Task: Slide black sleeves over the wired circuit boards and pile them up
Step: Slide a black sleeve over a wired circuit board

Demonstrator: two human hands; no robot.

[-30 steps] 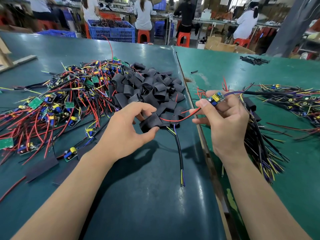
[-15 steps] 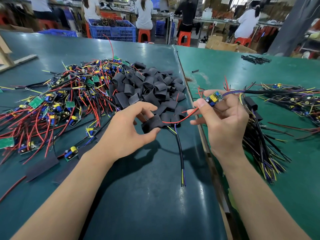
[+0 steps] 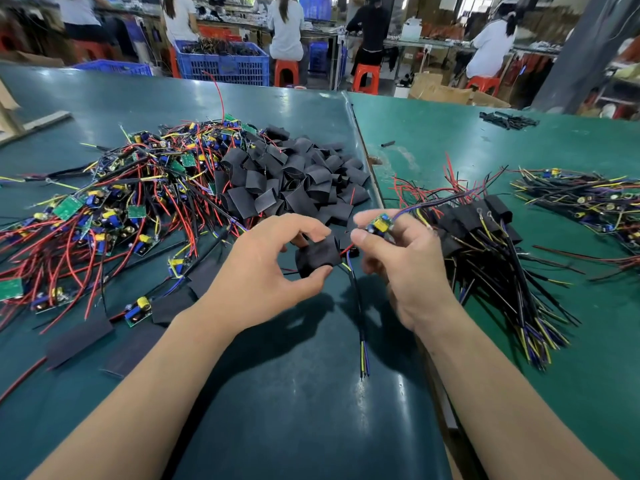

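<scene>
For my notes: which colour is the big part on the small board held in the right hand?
Yellow component on a green board, seen in the head view.

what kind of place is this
Most likely an electronics assembly workshop: a heap of wired circuit boards beside loose black sleeves on a green workbench, with other workers seated on orange stools behind.

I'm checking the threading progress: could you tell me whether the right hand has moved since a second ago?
Yes. The right hand with its circuit board moved left, across the table seam, closer to the sleeve in the left hand.
</scene>
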